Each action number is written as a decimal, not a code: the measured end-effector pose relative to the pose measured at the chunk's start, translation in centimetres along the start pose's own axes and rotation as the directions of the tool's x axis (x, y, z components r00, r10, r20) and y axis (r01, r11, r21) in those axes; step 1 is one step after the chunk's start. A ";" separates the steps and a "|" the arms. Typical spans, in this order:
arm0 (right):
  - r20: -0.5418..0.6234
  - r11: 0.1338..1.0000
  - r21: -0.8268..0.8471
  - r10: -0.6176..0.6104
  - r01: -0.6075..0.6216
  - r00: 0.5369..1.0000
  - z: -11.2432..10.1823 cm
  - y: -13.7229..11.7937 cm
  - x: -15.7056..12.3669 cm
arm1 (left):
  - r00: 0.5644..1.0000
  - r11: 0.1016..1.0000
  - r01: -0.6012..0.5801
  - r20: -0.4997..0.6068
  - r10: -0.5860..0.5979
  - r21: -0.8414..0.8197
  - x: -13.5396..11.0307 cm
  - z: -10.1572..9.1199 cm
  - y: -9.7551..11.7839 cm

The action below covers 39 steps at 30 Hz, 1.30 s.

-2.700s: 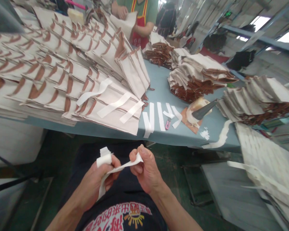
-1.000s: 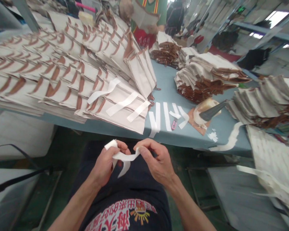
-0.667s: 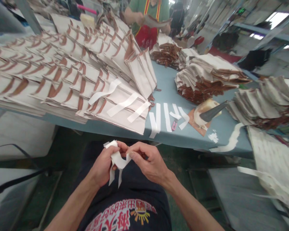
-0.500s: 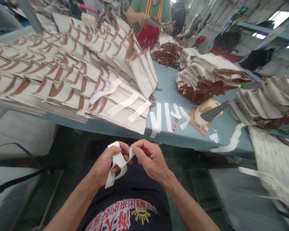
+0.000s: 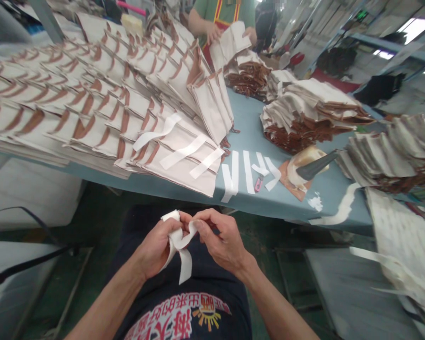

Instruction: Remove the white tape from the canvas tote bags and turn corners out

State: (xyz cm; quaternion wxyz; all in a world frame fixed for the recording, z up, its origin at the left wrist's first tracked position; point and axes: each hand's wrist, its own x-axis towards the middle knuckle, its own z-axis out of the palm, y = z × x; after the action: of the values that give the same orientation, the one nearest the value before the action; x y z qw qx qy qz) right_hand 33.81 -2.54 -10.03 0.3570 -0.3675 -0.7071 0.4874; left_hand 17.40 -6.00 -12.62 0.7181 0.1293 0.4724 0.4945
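My left hand point(image 5: 158, 245) is closed around folded white fabric strips point(image 5: 185, 267), one end of which dangles below the fingers. Close beside it, my right hand point(image 5: 222, 238) pinches a raised part of the white strip between thumb and fingertips. Both hands are over my lap, just in front of the blue-grey table point(image 5: 156, 191). How many strips are in my hands I cannot tell. Loose white strips point(image 5: 248, 172) lie on the table beyond, and more white strips point(image 5: 184, 152) rest across the nearest cream fabric pieces point(image 5: 184, 175).
Overlapping cream pieces with brown edges point(image 5: 88, 101) cover the table's left. Fabric stacks point(image 5: 304, 113) stand right of centre. A small pink tool point(image 5: 258, 184) and a glue-smeared pot point(image 5: 301, 163) with a dark handle sit near the front edge. Across the table, a person point(image 5: 212, 19) handles a cream piece.
The white strip in my hands has shifted, and its dangling end now hangs further right. Across the table, the other person has lifted and turned a cream piece.
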 end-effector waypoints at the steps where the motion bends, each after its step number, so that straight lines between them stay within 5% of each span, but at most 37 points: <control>1: -0.007 1.000 0.008 0.008 -0.008 1.000 0.0 0.0 -0.1 | 1.000 1.000 -0.004 -0.005 0.005 0.008 -0.1 0.0 0.0; 8: -0.083 0.995 0.092 0.044 -0.036 0.996 0.4 -0.2 -0.2 | 0.999 1.000 -0.016 -0.032 0.017 0.020 -0.6 0.3 -0.1; 14: -0.330 0.982 0.189 0.089 -0.027 0.940 -0.4 -1.3 1.4 | 0.996 1.000 -0.018 0.088 0.017 0.002 -1.6 0.4 -0.2; 20: -0.366 0.943 0.319 0.214 -0.094 0.906 -2.1 -0.9 3.7 | 0.987 0.998 -0.044 0.154 0.051 -0.053 -2.1 0.2 -0.5; 27: -0.244 0.782 0.570 0.453 -0.250 0.858 0.0 2.0 4.0 | 0.964 0.975 0.153 0.240 -0.112 -0.159 -2.5 0.7 0.1; 34: 0.193 0.471 0.731 0.552 -0.494 0.811 1.9 1.5 0.3 | 0.956 0.963 0.223 0.225 -0.186 -0.149 -2.7 1.3 -0.3; 36: 0.163 0.522 0.720 0.515 -0.458 0.842 2.4 1.4 -0.8 | 0.971 0.976 0.184 0.172 -0.163 -0.116 -2.4 1.2 -0.9; 39: -0.023 0.736 0.564 0.468 -0.375 0.884 3.4 1.7 -1.9 | 0.990 0.993 0.112 0.091 -0.109 -0.028 -2.0 1.0 -2.1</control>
State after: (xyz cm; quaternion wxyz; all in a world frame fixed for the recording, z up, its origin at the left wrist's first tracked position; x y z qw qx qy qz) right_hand 32.10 -5.16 -12.82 0.3830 -0.4400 -0.4052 0.7040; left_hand 19.30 -8.33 -12.37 0.7667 0.1130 0.4380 0.4555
